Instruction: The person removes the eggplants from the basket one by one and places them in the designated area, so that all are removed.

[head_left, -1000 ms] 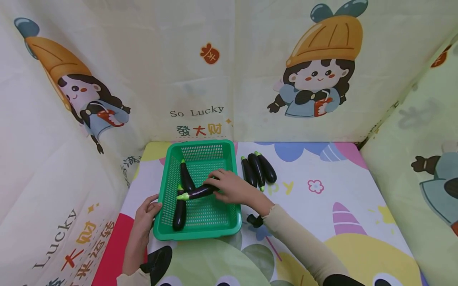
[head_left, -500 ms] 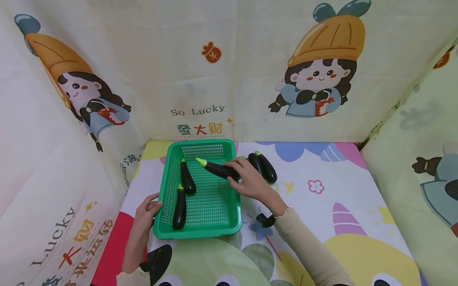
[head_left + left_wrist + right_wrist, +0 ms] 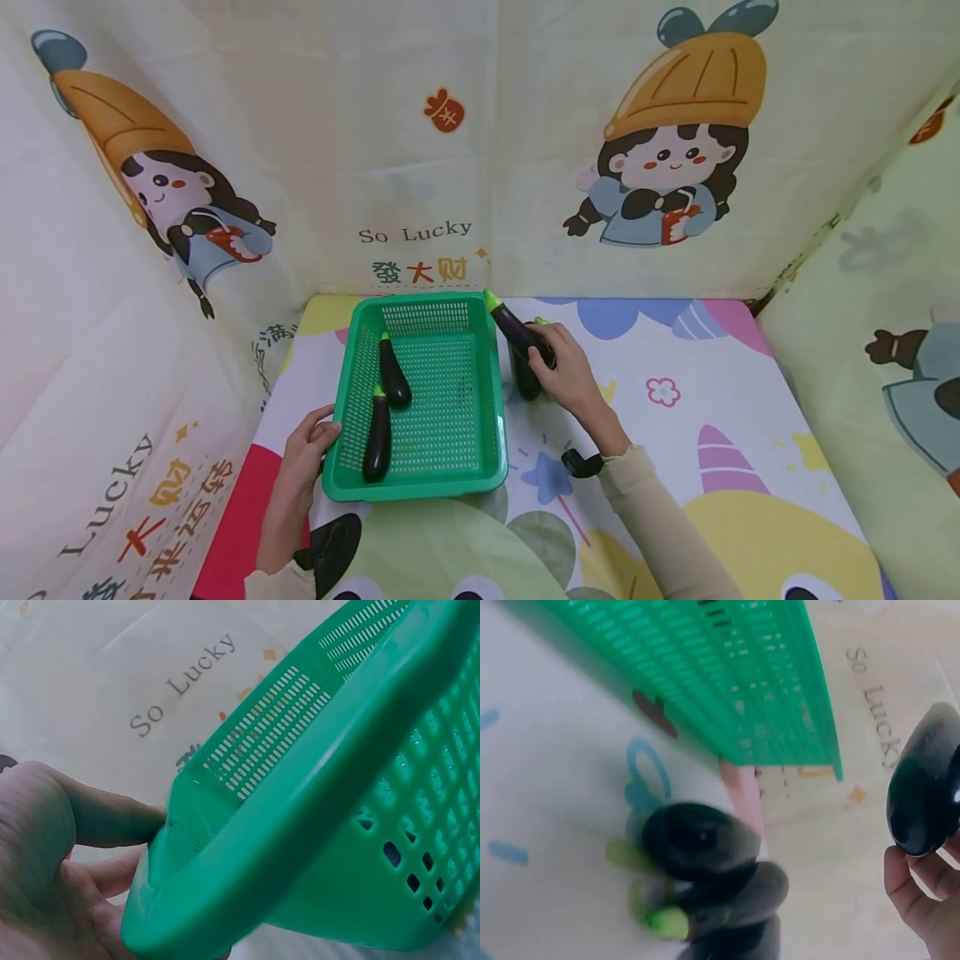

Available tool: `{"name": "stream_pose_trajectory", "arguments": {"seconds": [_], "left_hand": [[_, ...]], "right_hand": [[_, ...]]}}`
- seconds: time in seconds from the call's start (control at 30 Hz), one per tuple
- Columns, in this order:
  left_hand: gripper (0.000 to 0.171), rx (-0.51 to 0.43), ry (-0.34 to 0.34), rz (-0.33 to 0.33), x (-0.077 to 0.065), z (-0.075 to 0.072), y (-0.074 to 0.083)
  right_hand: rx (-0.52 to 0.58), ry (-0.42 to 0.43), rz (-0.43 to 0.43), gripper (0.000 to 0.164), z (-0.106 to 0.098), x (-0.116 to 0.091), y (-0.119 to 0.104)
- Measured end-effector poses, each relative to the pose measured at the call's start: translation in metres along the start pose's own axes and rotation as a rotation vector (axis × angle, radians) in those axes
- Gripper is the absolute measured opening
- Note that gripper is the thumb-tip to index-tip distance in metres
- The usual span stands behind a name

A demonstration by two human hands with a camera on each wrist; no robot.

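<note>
My left hand (image 3: 298, 458) grips the left rim of a green plastic basket (image 3: 497, 442); in the left wrist view the thumb (image 3: 112, 814) lies over the rim. Inside the basket, two dark purple eggplants lie along the left side, one farther back (image 3: 393, 375) and one nearer (image 3: 377, 437). To the right of the basket, my right hand (image 3: 567, 371) holds another eggplant (image 3: 507, 323), its green stem end pointing up and left. Beneath it, several eggplants (image 3: 701, 840) lie side by side on the table, partly hidden by that hand in the head view.
The basket stands on a table with a cartoon-patterned cover (image 3: 720, 367). A pale printed cloth (image 3: 525, 167) rises behind the table and along both sides.
My right hand has lifted the eggplant out of the basket and carried it right, over the eggplants on the table. My left hand stays at the rim.
</note>
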State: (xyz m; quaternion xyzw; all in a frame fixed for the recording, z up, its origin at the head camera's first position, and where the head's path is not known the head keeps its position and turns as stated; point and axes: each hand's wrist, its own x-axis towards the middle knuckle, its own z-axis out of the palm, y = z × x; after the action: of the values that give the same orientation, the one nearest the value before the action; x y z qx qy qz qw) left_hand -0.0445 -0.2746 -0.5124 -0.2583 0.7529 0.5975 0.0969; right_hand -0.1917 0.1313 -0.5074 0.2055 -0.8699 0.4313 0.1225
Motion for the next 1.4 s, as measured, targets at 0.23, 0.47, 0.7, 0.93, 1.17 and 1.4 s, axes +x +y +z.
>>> {"name": "stream_pose_trajectory", "arguments": {"seconds": [0.23,0.47,0.7,0.93,1.17,1.4], "left_hand": [[0.055,0.009,0.003,0.004,0.000,0.001,0.000],[0.055,0.008,0.002,0.003,-0.001,0.001,0.000],[0.055,0.000,0.002,0.007,-0.001,0.000,-0.001],[0.054,0.009,0.002,0.000,-0.001,-0.001,-0.002],[0.054,0.007,0.009,0.002,0.000,0.000,-0.001],[0.055,0.008,-0.010,0.000,0.002,-0.002,-0.001]], "right_hand": [[0.009,0.071,0.088,0.035,-0.008,-0.006,0.016],[0.016,0.122,0.207,0.034,-0.013,-0.011,0.028],[0.034,0.160,0.288,0.037,-0.018,-0.015,0.041],[0.042,0.172,0.344,0.038,-0.021,-0.019,0.057],[0.050,0.177,0.412,0.039,-0.024,-0.018,0.069],[0.036,0.173,0.505,0.042,-0.025,-0.016,0.080]]}}
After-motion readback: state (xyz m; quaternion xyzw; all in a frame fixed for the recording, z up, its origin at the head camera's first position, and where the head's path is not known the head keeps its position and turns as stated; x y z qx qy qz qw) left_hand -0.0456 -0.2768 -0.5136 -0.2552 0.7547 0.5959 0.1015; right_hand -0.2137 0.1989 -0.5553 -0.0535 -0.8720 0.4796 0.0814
